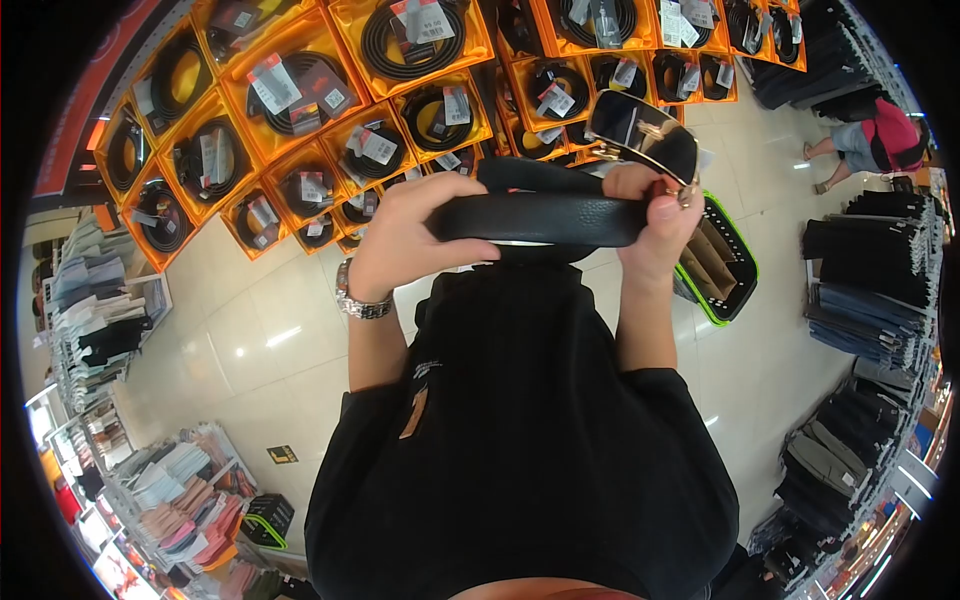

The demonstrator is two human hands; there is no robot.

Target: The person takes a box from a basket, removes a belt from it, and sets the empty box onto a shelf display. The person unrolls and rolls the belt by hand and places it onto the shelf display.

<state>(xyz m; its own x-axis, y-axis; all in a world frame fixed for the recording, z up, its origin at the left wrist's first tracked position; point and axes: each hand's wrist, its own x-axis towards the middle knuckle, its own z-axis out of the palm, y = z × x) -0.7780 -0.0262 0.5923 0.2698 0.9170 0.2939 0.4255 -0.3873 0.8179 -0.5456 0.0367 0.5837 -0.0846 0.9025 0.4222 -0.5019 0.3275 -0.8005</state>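
A black leather belt (545,218), bent into a loop, is held level in front of my chest. My left hand (415,225) grips its left end, thumb below and fingers above; a metal watch (362,290) is on that wrist. At the other end my right hand (655,225) is closed around the belt, with the thumb in front. Just above the right fingers sticks up a glossy dark piece with gold edges (672,148), seemingly the belt's buckle. Part of the belt's far side is hidden behind its near band.
Orange-lined boxes of coiled, tagged belts (290,90) fill the display ahead. A black basket with a green rim (735,260) stands on the floor to the right. Clothes racks (865,250) line the right side, near another person (880,140). Folded clothes (190,500) lie at left.
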